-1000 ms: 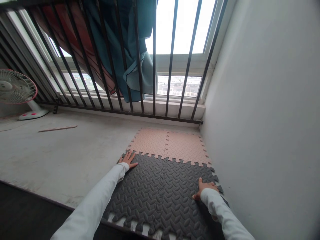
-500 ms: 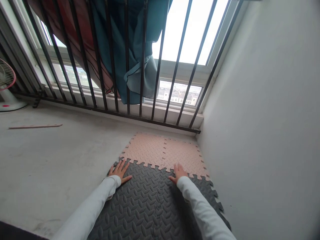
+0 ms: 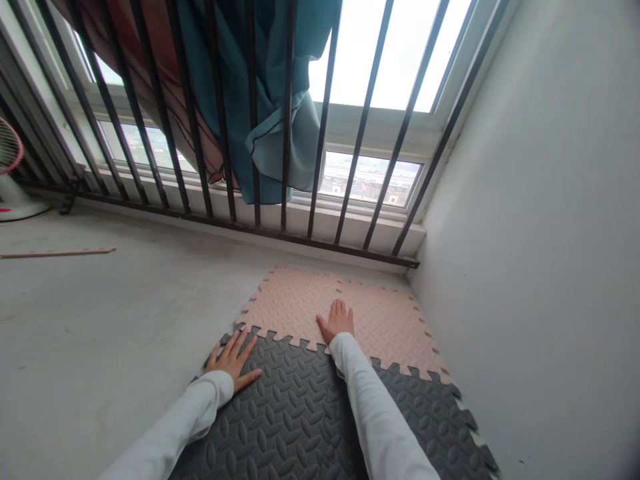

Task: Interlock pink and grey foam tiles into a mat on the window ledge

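Fingers spread, my left hand (image 3: pixel 233 360) lies flat on the upper left corner of the dark grey foam mat (image 3: pixel 285 413), close to its toothed edge. My right hand (image 3: pixel 337 322) rests palm down on the pink foam mat (image 3: pixel 285 297), near the seam between its two tiles, with its fingers stretched out. Neither hand holds anything. The pink tiles lie between the grey mat and the railing, and their toothed front edge meets the grey teeth. My right forearm hides part of that joint.
A dark metal railing (image 3: pixel 250 230) runs along the windows, with a blue and red curtain (image 3: pixel 270 133) behind it. A white wall (image 3: pixel 540 267) rises at the right. On the floor at the left are a thin pink strip (image 3: pixel 60 253) and a fan (image 3: pixel 17 200).
My right hand has moved forward and left from the grey mat's edge onto the pink tiles. My left hand remains on the grey corner. The view has shifted slightly.
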A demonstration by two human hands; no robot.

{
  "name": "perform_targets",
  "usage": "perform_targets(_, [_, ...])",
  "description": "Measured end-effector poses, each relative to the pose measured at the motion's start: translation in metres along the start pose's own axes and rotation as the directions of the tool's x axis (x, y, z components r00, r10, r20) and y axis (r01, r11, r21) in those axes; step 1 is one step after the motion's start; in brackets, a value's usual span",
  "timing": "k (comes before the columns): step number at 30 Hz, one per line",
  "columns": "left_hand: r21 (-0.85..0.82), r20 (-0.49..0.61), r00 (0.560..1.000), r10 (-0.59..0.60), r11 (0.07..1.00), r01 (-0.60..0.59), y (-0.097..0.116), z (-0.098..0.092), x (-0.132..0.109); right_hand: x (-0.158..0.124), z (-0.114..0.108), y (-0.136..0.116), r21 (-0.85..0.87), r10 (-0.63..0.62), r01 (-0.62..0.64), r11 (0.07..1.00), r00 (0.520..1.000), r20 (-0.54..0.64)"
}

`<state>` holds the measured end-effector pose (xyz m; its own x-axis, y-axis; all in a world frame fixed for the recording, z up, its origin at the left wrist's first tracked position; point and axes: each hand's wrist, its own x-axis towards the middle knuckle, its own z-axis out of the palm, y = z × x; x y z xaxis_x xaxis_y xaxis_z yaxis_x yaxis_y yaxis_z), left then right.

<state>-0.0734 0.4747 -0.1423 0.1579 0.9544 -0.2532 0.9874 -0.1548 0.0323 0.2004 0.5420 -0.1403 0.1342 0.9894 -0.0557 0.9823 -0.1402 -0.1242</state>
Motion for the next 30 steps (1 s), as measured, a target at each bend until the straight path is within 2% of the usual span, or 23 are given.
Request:
perform_targets(6, [-0.025, -0.032, 0.999, 0.002, 1.0, -0.003, -0.001, 0.002, 0.0, 0.002, -0.001, 0.0, 0.02, -0.031, 0.032, 0.999, 0.999, -0.042])
perform_targets(13, [0.004, -0.027, 1.0, 0.0, 1.0, 0.0, 0.0, 0.002, 0.0, 0.027, -0.007, 0.001, 0.072, 0.036, -0.034, 0.997, 0.999, -0.024])
perform_targets(20, [0.012, -0.04, 0.999, 0.008, 1.0, -0.008, -0.002, 0.005, -0.001, 0.039, -0.002, 0.004, 0.023, -0.024, 0.025, 0.999, 0.998, -0.05])
perform_targets(26, [0.011, -0.064, 0.998, 0.026, 1.0, -0.025, -0.003, 0.006, -0.002, 0.047, -0.007, 0.002, 0.008, 0.012, -0.011, 1.0, 0.999, -0.034])
perform_targets(30, [0.017, -0.064, 0.998, 0.013, 1.0, -0.012, -0.004, 0.009, -0.002, 0.051, -0.009, 0.002, 0.007, -0.021, 0.021, 1.0, 0.998, -0.06])
